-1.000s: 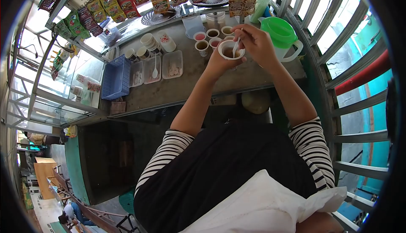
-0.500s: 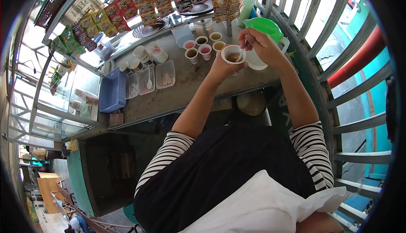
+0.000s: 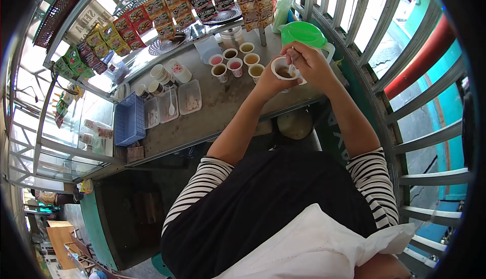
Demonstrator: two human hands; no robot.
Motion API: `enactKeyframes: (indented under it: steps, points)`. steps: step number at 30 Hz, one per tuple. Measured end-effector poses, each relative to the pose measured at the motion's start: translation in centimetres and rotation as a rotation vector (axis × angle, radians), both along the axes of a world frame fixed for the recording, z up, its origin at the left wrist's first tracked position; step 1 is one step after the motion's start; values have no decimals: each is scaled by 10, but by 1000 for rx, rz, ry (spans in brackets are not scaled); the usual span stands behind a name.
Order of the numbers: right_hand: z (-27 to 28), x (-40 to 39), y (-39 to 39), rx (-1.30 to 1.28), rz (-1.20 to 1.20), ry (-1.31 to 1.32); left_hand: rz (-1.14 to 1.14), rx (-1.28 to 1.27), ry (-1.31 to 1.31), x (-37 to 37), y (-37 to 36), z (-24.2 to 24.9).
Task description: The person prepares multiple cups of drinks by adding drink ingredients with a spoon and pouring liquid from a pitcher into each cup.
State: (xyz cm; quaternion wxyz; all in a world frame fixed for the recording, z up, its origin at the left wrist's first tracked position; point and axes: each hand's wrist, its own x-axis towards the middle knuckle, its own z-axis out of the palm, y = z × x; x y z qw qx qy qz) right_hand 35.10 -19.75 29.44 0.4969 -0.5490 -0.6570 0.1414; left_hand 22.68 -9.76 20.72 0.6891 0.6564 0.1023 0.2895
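Note:
My left hand [image 3: 267, 82] holds a small white cup [image 3: 282, 68] of brown liquid above the counter's front edge. My right hand [image 3: 313, 62] grips a white plastic spoon [image 3: 292, 62] whose bowl dips into that cup. Just beyond the cup stand several small filled cups [image 3: 234, 61], some pink, some brown or yellow. A green-lidded clear pitcher [image 3: 305, 37] sits right behind my right hand.
On the grey counter [image 3: 212, 112] lie clear trays [image 3: 188, 97], one with a spoon, a stack of paper cups [image 3: 163, 75] and a blue basket [image 3: 129, 119]. Snack packets [image 3: 167, 10] hang above. A metal grille [image 3: 405, 102] closes the right side; glass panes lie to the left.
The view has shifted, so the counter sits further left and lower in frame. My hands keep the cup and spoon together, the spoon moving in the cup.

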Motion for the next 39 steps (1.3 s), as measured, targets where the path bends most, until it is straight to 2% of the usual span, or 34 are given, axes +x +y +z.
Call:
enactKeyframes:
  steps: [6,8,15,17,26,30,32,39]
  points:
    - [-4,-7,-1,-106,-89,114,37,1,10,-7,0,3]
    - [-12,-3,7,163,-41,35,62,5,0,-9,2,0]
    - [-15,-16,7,58,24,117,75,3,-17,-17,8,-15]
    - [-14,-17,7,-49,22,147,81,-15,-24,-19,9,-19]
    - [-30,-7,27,184,-7,58,140,-15,16,-33,4,-15]
    - [-30,-11,22,111,66,77,132,-35,24,-34,5,-14]
    - [-23,-13,16,-64,91,101,129,-57,27,-34,4,-12]
    - [-24,-6,21,72,73,-3,139,-35,13,-31,6,-14]
